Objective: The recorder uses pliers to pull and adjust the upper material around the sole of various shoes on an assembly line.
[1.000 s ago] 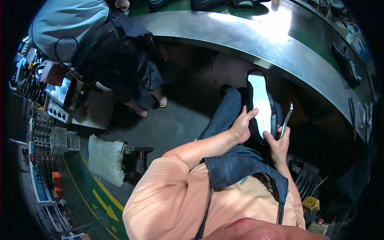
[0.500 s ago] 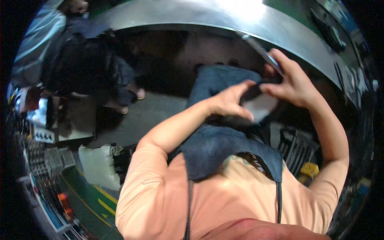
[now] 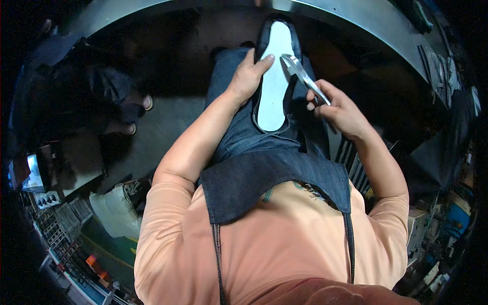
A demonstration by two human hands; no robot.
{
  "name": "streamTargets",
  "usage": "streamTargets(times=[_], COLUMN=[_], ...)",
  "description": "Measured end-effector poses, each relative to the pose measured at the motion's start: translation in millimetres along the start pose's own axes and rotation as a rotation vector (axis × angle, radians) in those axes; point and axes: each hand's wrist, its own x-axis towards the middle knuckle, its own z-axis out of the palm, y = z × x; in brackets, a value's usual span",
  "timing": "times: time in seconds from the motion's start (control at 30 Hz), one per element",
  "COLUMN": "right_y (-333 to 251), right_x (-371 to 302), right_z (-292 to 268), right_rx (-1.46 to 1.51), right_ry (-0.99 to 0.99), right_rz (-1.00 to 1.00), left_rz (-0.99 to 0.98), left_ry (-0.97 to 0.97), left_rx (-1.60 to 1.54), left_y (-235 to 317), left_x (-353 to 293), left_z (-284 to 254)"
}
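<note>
A shoe lies lengthwise over my lap with its underside up. Its white insole board (image 3: 274, 94) faces me, and a black upper (image 3: 264, 38) rims it, widest at the far end. My left hand (image 3: 247, 75) grips the shoe's left side, the thumb pressed on the white board. Metal pliers (image 3: 309, 81) are in my right hand (image 3: 341, 109), fingers closed round the handles. Their curved jaws rest at the board's right edge, near the middle of the shoe. Whether the jaws pinch the upper is too small to tell.
A metal table edge (image 3: 351, 20) curves across beyond my knees. At left, another person's dark-clothed legs (image 3: 109, 89) and feet show. A pale sack (image 3: 116, 212) stands on the floor near wire racks (image 3: 53, 218). Dark cloth (image 3: 439, 147) hangs at right.
The shoe was blurred between both hands; now it lies still, underside up, farther from my body. My left hand has moved left and away from me, while the pliers' jaws have come to its edge.
</note>
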Motion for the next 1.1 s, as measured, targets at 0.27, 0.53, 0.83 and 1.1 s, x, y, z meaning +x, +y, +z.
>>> streamTargets(times=[0.27,0.53,0.83,1.1], right_y=[20.3,31.0,-9.9,-53.8], right_x=[6.7,12.9,23.8,37.7], right_z=[12.5,0.3,-12.4,-11.2], right_rx=[0.132,0.236,-0.472,-0.924], right_ry=[-0.117,-0.121,-0.224,-0.346], right_rz=[0.183,0.22,0.066,0.163], left_rz=[-0.125,-0.208,-0.171,-0.212], left_ry=[-0.142,-0.056,-0.116,-0.05], left_rx=[0.093,-0.13,0.057,0.266], left_y=[0.0,-17.4,-21.8,-17.9], left_x=[15.7,-38.7,-47.2,-50.8], left_z=[-23.4,-12.2,8.2,11.2])
